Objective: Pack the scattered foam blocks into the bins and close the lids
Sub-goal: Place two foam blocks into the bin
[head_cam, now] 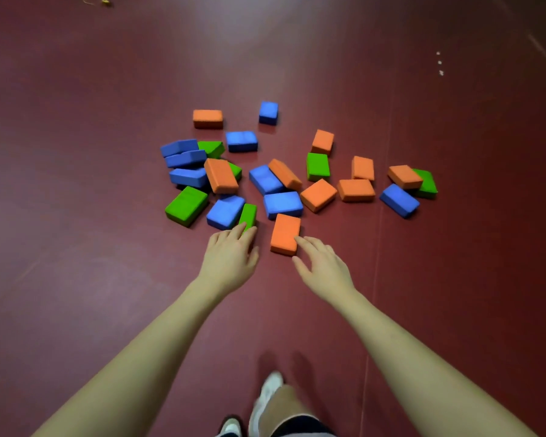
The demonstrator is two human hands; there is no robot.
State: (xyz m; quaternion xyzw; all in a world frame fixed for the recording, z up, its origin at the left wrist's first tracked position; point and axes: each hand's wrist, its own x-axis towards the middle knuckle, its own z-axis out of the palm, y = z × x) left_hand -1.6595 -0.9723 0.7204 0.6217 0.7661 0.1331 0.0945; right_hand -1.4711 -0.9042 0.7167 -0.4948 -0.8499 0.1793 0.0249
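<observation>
Foam blocks, orange, blue and green, lot of about two dozen: scattered in a loose heap on the dark red floor [108, 247], some flat, some leaning on neighbours, a few stragglers at the far edge and to the right. Nearest item: orange block [285, 234], lying flat and apart from the heap, near side toward the person. Just left of it, narrow green block [248, 216], standing on edge against a blue block [225, 212]. Right hand [323, 266]: fingers spread and relaxed, fingertips at the orange block's near right corner, grasping nothing. Left hand [229, 257]: fingers extended, tips at the green block's near end, nothing held. Handling, by judgement: light, soft, slightly yielding, grippy rather than slippery, not fragile; best taken across the short width, thumb on one long side, fingers on the other. Bins and lids: not in view. Packing not yet begun. Near edge: the person's shoes [265, 402].
</observation>
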